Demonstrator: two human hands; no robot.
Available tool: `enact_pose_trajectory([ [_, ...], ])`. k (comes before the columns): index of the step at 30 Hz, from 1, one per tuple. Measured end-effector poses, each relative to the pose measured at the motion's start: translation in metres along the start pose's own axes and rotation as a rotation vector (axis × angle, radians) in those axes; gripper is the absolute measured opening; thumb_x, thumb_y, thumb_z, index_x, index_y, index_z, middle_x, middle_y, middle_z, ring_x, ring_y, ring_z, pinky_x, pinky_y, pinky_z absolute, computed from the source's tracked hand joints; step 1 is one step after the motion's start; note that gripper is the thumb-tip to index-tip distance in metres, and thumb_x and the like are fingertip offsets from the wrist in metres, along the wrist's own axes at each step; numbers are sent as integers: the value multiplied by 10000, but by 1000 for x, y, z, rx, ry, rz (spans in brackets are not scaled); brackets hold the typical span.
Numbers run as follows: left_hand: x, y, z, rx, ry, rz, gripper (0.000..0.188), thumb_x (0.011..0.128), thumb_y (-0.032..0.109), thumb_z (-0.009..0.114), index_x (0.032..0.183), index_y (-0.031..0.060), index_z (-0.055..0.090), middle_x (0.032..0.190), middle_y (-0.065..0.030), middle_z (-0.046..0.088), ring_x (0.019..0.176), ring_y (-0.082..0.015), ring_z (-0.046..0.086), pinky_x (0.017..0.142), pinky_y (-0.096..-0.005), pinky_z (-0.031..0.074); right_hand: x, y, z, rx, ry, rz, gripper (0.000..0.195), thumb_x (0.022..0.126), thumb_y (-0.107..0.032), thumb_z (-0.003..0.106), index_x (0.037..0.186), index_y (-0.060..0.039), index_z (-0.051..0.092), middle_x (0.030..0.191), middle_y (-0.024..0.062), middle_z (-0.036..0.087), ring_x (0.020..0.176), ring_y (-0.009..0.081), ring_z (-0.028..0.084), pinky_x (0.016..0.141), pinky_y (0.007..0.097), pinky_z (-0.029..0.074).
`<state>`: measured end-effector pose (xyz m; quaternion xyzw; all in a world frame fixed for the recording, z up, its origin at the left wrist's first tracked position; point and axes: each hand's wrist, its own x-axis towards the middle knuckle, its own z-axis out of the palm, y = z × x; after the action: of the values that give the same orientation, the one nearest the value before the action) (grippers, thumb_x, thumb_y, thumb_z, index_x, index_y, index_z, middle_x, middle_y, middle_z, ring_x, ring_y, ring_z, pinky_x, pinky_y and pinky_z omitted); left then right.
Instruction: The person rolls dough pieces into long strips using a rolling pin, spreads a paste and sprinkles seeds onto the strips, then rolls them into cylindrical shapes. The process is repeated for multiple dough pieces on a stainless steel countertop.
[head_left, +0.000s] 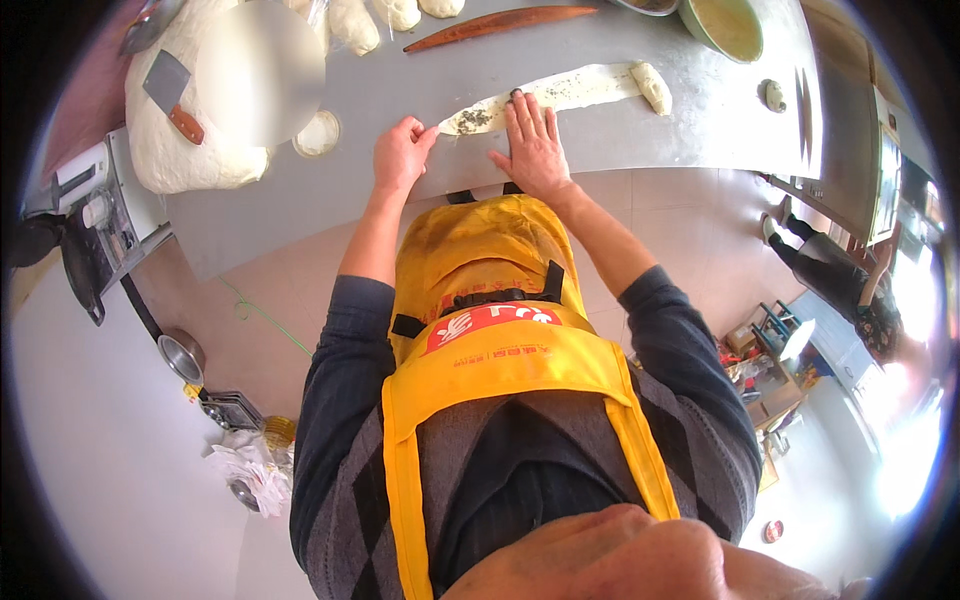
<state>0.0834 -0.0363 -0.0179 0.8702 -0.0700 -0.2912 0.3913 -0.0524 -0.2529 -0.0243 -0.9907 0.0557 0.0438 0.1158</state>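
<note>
A long flattened strip of dough (592, 86) lies across the metal worktop (360, 97), with dark green bits scattered along it and thickest near its left end. My left hand (402, 156) pinches that narrow left tip between thumb and fingers. Flat on the strip, fingers spread, rests my right hand (536, 146); something dark shows at one fingertip, too small to name. At the strip's right end sits a thick roll of dough (652, 88). Farther right, a small dough piece (775, 96) with dark specks lies by itself.
A large dough mass (217, 169) at left carries a cleaver (174, 94); a blurred patch hides part of it. Beside it is a small round dish (316, 135). Dough pieces (352, 26), a wooden rolling pin (499, 26) and a green bowl (724, 30) stand behind. Another person (840, 277) is at right.
</note>
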Motion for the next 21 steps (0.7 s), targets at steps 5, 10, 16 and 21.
enact_pose_trajectory([
  [5,-7,7,-7,10,35,0,285,952,258,793,829,57,631,583,-47,639,420,-161,591,470,-340,463,22,39,-40,834,14,483,457,1049,-334,596,1339,14,659,1308,189,714,1235,344,680,1052,472,546],
  [10,-4,10,-7,9,48,11,286,955,244,788,829,50,620,610,-49,653,422,-167,589,470,-338,459,54,125,-63,1108,63,768,411,1040,-270,602,1264,67,669,1177,190,735,1064,279,718,868,380,590],
  [16,-2,-2,1,-4,70,22,271,957,246,786,854,47,633,622,-51,652,420,-168,579,456,-347,445,43,120,-34,-105,410,184,522,981,-242,650,1403,52,562,1466,239,557,1360,411,526,1160,533,379],
  [21,0,10,-1,-62,21,-37,266,955,262,786,880,49,647,635,-52,656,436,-171,589,483,-344,458,203,134,-116,-417,729,-360,224,929,-302,652,865,-101,727,873,87,687,806,281,670,764,470,530],
])
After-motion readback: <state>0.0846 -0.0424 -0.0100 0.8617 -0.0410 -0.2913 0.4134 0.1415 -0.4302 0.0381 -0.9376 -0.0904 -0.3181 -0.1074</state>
